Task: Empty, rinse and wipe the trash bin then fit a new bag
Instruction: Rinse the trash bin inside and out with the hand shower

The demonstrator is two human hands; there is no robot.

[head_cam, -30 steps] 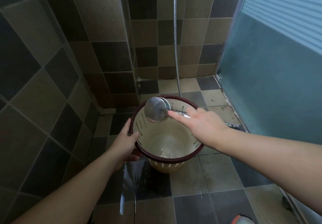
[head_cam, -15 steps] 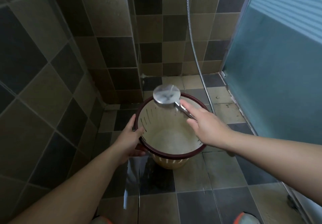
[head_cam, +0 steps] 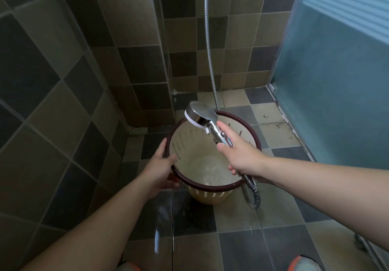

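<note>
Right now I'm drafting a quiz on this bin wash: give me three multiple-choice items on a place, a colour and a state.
1. Where is the shower head?
A. over the bin's far rim
B. lying on the floor
C. hung on the wall

2. What colour is the rim of the trash bin?
A. white
B. dark red
C. blue

3. What is in the bin?
A. a fitted bag
B. rubbish
C. water at the bottom

Answers: 1 A, the right hand holds it there; 2 B, a maroon band tops the cream wall; 3 C, the bottom glistens, while the left hand grips the rim.
</note>
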